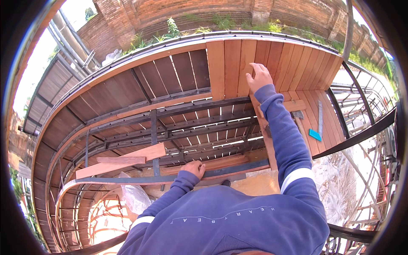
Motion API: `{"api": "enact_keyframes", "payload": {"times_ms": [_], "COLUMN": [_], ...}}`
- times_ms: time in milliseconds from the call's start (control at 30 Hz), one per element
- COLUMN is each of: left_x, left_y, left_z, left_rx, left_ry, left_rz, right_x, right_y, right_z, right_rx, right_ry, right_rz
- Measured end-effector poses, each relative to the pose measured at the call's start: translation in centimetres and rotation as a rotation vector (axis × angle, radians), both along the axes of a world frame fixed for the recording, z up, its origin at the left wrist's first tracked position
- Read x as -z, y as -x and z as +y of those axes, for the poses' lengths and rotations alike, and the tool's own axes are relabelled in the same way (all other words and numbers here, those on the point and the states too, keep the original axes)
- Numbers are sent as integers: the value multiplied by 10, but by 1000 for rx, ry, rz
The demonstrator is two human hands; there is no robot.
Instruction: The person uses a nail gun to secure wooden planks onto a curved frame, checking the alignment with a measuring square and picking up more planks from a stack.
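Note:
My right hand (pixel 259 78) is stretched far forward over the upright row of reddish-brown wooden boards (pixel 247 55). Its fingers and thumb are apart, with nothing between them; whether the fingertips touch the wood I cannot tell. Closer to my body, my left hand (pixel 193 169) is curled over the dark metal rail (pixel 229 169) at the near side of the frame. Right of my right forearm lies a square with a teal handle (pixel 315 135) and a metal blade, on the flat wooden slats (pixel 308 100). A hammer (pixel 297 114) lies there too, partly hidden by my sleeve.
Two loose boards, a long plank (pixel 95 170) and a shorter strip (pixel 121 160), lie across the frame at left. Open gaps show between the dark metal bars (pixel 204 127). Clear plastic (pixel 135 197) hangs at lower left. A brick wall (pixel 187 19) stands beyond.

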State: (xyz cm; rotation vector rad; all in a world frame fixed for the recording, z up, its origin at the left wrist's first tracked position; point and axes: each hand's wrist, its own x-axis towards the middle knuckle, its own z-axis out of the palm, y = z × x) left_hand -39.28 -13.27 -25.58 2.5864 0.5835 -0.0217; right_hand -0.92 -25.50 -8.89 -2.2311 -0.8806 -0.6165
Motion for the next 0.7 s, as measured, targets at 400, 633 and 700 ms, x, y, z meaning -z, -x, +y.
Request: {"api": "enact_keyframes", "payload": {"times_ms": [400,633,700], "left_x": [2,5,11], "left_y": [10,12,12], "left_z": [4,7,8], "left_rx": [9,3,39], "left_ry": [23,51,113], "left_rz": [-313,-370,-377], "right_x": [-47,-51,-42], "right_y": [-46,-47,-67], "right_z": [117,126,123], "right_rx": [-88,-99,-75], "right_ry": [303,328,313], "right_rz": [-464,-448,-452]}}
